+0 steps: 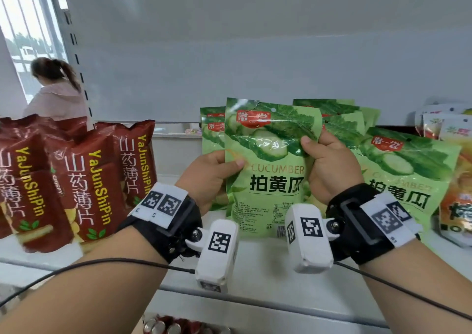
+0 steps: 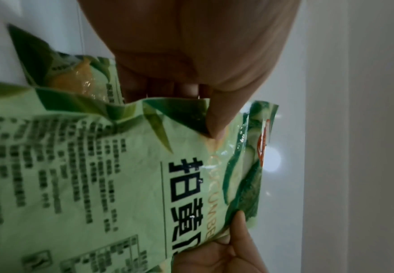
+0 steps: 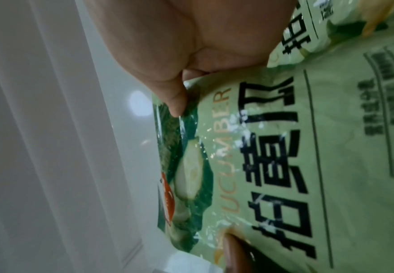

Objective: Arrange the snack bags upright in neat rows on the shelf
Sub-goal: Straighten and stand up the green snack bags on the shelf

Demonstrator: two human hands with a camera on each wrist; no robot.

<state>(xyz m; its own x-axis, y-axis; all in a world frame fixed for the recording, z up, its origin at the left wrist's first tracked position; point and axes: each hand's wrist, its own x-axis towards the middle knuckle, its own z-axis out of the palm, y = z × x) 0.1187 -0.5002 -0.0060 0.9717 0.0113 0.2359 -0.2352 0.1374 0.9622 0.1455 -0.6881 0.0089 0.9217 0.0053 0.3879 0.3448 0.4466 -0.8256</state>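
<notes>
With the left hand (image 1: 208,178) and right hand (image 1: 329,170) each pinching a side edge of the glossy green cucumber snack bag (image 1: 268,175) standing on the white shelf (image 1: 255,264) (its base touching), square it upright before the green row (image 1: 339,119) behind.

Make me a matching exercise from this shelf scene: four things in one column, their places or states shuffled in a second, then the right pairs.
Things
1. held cucumber bag
2. red yam crisp bags
3. leaning cucumber bag
4. orange snack bags

Places or states
A. far right of the shelf
B. gripped at both side edges by left hand and right hand
C. left of the shelf
D. tilted, just right of the right hand

Pairs: 1-B, 2-C, 3-D, 4-A
</notes>
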